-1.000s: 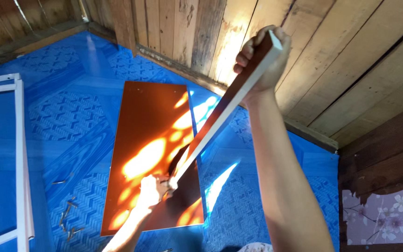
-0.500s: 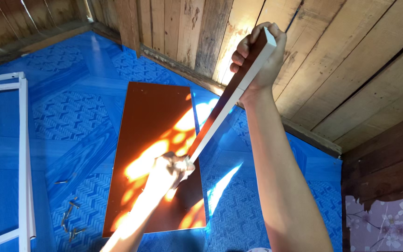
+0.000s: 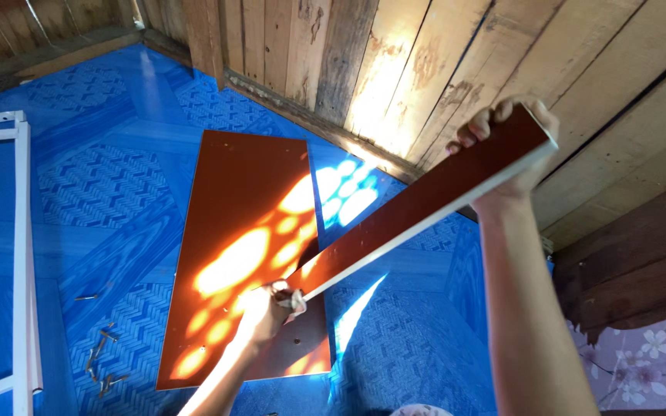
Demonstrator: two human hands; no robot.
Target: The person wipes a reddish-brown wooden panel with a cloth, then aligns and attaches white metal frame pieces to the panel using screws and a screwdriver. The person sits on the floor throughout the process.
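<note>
I hold a long narrow brown board with a white edge (image 3: 418,212) slanted above the floor. My right hand (image 3: 510,146) grips its raised upper end near the wooden wall. My left hand (image 3: 267,312) is closed around its lower end, just above a large brown panel (image 3: 233,208) that lies flat on the blue floor. Bright patches of sunlight fall across the panel and my left hand.
A white frame (image 3: 21,254) lies on the blue patterned floor mat (image 3: 94,185) at the left. Several small screws (image 3: 100,354) are scattered near the panel's near left corner. A plank wall (image 3: 395,62) runs along the back and right.
The narrow board has tilted lower and swung right with my right hand. My left hand stays at its lower end over the panel.
</note>
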